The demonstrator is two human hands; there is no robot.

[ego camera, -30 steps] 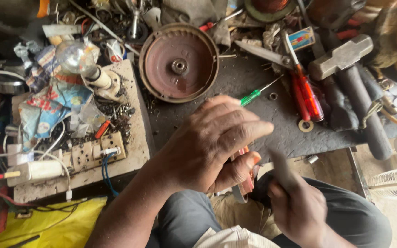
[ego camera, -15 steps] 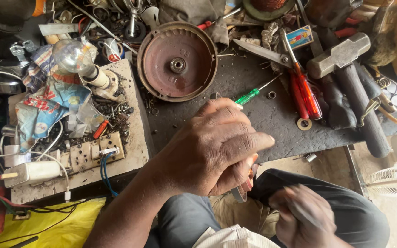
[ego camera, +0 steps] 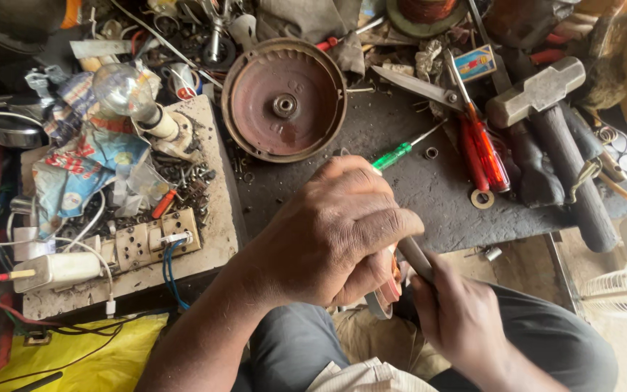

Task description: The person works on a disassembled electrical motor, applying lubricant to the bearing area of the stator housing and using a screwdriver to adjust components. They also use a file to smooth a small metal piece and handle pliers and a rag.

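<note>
My left hand (ego camera: 328, 239) is closed around a small part (ego camera: 387, 294) with orange and grey edges, held over my lap just in front of the bench edge. Most of that part is hidden under my fingers. My right hand (ego camera: 466, 319), lower right, grips a slim grey metal tool (ego camera: 415, 258) whose tip rests against the part under my left fingers. A green-handled screwdriver (ego camera: 393, 156) lies on the dark bench top (ego camera: 429, 189) just beyond my left knuckles.
A round rusty motor cover (ego camera: 284, 98) sits behind. Red-handled scissors (ego camera: 480, 145), a hammer (ego camera: 546, 94) and a washer (ego camera: 482, 198) lie right. A wooden board (ego camera: 215, 218) at left carries a bulb (ego camera: 121, 91), sockets (ego camera: 146, 243) and screws. A yellow bag (ego camera: 74, 356) lies below.
My right hand dipped, then came up and left, bringing the grey tool against the part in my left hand. My left hand stayed in place, still closed.
</note>
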